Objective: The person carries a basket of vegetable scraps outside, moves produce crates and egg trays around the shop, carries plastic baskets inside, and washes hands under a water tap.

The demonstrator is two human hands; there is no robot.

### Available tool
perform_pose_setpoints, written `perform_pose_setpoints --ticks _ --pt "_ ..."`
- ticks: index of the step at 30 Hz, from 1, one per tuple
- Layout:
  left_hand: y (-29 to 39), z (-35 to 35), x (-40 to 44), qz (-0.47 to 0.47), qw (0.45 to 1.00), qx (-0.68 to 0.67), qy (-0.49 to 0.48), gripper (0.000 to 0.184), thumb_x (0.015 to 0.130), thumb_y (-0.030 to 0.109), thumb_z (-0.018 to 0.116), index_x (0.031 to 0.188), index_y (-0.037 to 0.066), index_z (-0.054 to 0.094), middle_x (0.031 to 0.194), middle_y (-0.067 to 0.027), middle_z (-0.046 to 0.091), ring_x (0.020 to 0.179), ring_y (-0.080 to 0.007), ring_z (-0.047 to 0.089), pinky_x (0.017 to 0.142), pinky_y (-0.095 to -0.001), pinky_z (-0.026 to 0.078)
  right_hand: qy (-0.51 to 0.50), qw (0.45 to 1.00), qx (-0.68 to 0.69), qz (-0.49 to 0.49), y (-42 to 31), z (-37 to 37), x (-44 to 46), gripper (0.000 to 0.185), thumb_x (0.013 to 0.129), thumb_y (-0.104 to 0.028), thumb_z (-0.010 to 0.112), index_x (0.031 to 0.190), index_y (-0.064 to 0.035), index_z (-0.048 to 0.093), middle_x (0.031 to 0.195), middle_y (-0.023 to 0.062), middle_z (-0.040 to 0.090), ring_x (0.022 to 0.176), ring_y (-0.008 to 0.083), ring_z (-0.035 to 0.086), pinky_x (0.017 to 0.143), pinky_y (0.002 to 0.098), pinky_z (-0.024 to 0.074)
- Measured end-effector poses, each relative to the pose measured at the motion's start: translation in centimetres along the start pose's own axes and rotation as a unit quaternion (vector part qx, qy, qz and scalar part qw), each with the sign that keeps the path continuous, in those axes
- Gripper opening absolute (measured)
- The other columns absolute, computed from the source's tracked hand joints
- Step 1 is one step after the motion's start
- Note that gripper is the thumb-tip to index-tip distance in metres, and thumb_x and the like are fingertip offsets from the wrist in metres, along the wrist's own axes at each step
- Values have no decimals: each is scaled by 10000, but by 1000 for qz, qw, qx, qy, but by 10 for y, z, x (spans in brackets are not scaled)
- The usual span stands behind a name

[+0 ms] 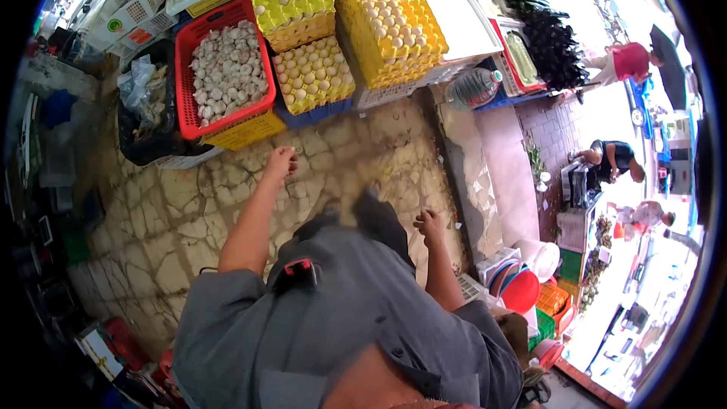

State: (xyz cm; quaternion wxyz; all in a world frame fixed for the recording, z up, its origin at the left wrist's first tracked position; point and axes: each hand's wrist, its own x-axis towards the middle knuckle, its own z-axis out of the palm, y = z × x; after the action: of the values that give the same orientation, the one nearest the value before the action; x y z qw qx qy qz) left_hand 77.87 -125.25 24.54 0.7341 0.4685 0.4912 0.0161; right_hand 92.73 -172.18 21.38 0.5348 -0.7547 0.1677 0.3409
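Note:
My left hand (281, 163) hangs over the tiled floor with its fingers loosely curled in, and nothing shows in it. It is nearest to a red basket (182, 98) heaped with garlic bulbs (227, 68), without touching it. Beside the garlic, yellow egg trays (314, 76) filled with eggs are stacked. To the right of my body hangs my right hand (429, 226), its fingers curled in and nothing seen in it. It touches nothing and is close to the raised step (469, 174).
A black bag (144, 140) stands left of the garlic. Taller egg stacks (386, 30), a large water bottle (475, 87) and eggplants (553, 45) line the front. Plastic tubs (521, 291) stand at right. Several people are outside, one bending (617, 159).

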Motion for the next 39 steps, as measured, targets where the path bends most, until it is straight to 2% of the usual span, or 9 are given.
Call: perform_pose_setpoints --ticks 7,14,15,21,26,27,31,35,39 --pt "66 87 70 20 999 -15 -28 214 938 282 554 982 74 534 818 -41 580 624 -134 569 554 -289 472 -34 994 -33 -95 -147 23 139 292 875 -174 580 1023 77 600 856 143 636 694 202 636 614 294 521" --pt "145 187 150 9 1000 -19 -8 199 941 261 546 966 64 552 845 -40 591 635 -116 565 529 -253 451 2 959 -170 -228 -336 37 271 317 868 -258 586 949 40 663 701 63 612 580 122 524 525 305 443" --pt "146 196 169 21 999 -18 -20 232 917 268 559 977 44 564 861 -40 603 665 -123 568 569 -251 461 4 922 -263 -284 -358 34 293 326 859 -263 581 950 39 662 703 95 617 624 143 561 576 313 460" --pt "199 258 217 35 999 -24 -16 284 910 306 578 1010 40 576 881 -32 610 713 -109 572 590 -243 466 71 876 -312 -360 -452 59 366 327 841 -259 563 932 39 660 814 190 663 787 297 644 723 358 476" --pt "235 285 261 61 998 -20 -1 322 908 290 589 1075 15 570 881 -27 608 723 -84 556 577 -230 449 85 855 -373 -349 -471 75 400 342 837 -272 558 982 18 665 884 208 665 856 350 641 777 389 483" --pt "241 287 271 45 999 -6 -10 445 907 336 593 1215 26 509 1039 -42 590 851 -137 557 662 -266 475 92 850 -375 -359 -468 79 408 350 837 -280 560 992 17 663 894 212 664 867 352 641 785 390 483" --pt "248 305 315 80 996 -4 32 544 917 332 573 1323 1 423 1179 -82 562 1024 -193 544 782 -310 465 87 834 -414 -354 -475 91 434 413 847 -310 558 1082 22 630 991 244 650 934 369 633 836 405 480" --pt "233 314 361 112 992 -57 2 501 929 329 564 1222 -67 472 1125 -136 587 1029 -189 554 868 -302 446 91 837 -422 -335 -478 101 468 474 863 -333 516 1116 61 590 1016 284 622 991 406 597 880 434 455" --pt "256 336 353 49 994 -89 50 403 953 327 517 1151 -24 522 1064 -106 602 946 -182 569 814 -312 455 -3 887 -390 -247 -495 110 483 469 867 -331 535 1126 58 577 1031 283 616 981 413 597 861 427 462"
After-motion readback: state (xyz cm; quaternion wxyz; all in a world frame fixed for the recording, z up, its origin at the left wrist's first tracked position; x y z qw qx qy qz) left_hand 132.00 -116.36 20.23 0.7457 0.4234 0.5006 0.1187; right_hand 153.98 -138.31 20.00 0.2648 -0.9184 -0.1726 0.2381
